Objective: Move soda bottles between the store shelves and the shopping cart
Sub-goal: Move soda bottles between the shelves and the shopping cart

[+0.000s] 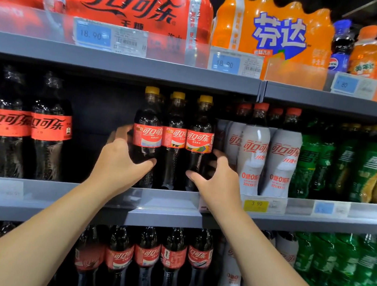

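Left hand, centre of frame, fingers and thumb curled round leftmost yellow-capped dark cola bottle: glossy clear plastic, waisted, red label. Middle cola bottle untouched. Right hand curled round rightmost cola bottle. All on grey metal shelf. Judged: grasp step; taking or placing unclear. If taking, lift both over clear front lip. Cart not in view.

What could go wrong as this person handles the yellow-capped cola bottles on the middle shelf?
1. The left hand grips the left bottle and the right hand grips the right bottle, both below the label; either bottle could slip or tip.
2. The middle bottle stands close between them, and the white bottles crowd the right hand; pulling might topple them.
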